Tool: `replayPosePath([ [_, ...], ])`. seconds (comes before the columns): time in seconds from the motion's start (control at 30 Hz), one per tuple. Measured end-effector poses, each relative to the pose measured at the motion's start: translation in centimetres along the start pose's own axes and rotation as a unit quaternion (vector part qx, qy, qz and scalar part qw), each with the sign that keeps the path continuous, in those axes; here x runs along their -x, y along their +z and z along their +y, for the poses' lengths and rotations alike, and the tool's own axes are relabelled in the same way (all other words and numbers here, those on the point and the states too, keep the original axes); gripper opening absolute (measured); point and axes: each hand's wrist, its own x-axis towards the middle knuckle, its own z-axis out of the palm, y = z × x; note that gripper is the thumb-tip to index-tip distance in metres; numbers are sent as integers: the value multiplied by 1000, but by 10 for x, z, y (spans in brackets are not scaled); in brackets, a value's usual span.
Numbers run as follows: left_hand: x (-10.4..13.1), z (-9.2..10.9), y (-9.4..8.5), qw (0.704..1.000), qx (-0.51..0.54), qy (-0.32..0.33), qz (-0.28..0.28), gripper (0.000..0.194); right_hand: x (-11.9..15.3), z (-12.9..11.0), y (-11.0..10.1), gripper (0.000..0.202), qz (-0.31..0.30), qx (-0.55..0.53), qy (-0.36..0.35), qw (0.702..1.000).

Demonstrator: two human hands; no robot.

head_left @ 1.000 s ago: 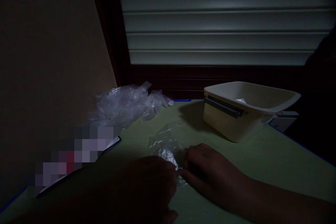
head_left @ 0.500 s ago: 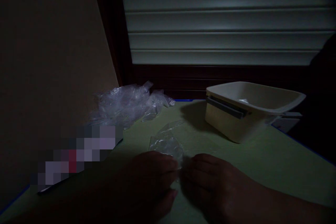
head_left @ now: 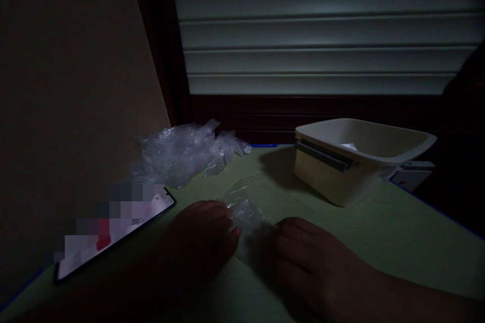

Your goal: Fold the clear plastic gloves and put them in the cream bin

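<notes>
A thin clear plastic bag (head_left: 246, 214) lies on the table between my two hands, partly crinkled at its middle. My left hand (head_left: 206, 234) is at the bag's left edge, its fingers curled and the thumb pointing toward the bag. On the other side, my right hand (head_left: 310, 255) has its fingers bent together over the bag's lower right part. Deep shadow hides the fingertips of the right hand and the bag's near end.
A heap of crumpled clear plastic bags (head_left: 178, 154) lies at the back left. Nearer, a phone (head_left: 151, 209) rests at the left, partly pixelated. A cream bin (head_left: 326, 179) with a grey handle stands at the right, something pale inside. The green table (head_left: 409, 242) has a blue edge.
My left hand has moved left, away from the right hand, so more of the bag shows between them. The right hand has barely shifted.
</notes>
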Motion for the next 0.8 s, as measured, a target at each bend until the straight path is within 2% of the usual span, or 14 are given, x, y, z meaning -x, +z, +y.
replayPosePath([
  [0.1, -2, -2, 0, 999, 21, -30, -37, 32, -1, 0, -2, 26, -5, -35, 3, 999],
  [0.27, -7, -2, -1, 992, 33, -54, -110, 32, -4, 3, -3, 33, -102, -112, 6, 988],
  [0.37, -7, 2, -3, 990, -9, -50, -130, 31, -4, 5, -3, 32, -98, -136, 28, 985],
  [0.43, -5, 5, -5, 991, -37, -40, -122, 31, -2, 6, -2, 31, -58, -145, 48, 987],
  [0.57, -2, 10, -7, 997, -50, 21, -56, 34, 0, 9, -1, 29, 8, -143, 89, 986],
  [0.67, -2, 5, -5, 998, -38, 14, -43, 31, 1, 11, 2, 32, 14, -134, 114, 984],
  [0.8, -4, -6, 2, 1000, -22, -11, -10, 32, 1, 15, 7, 35, -15, -118, 153, 981],
])
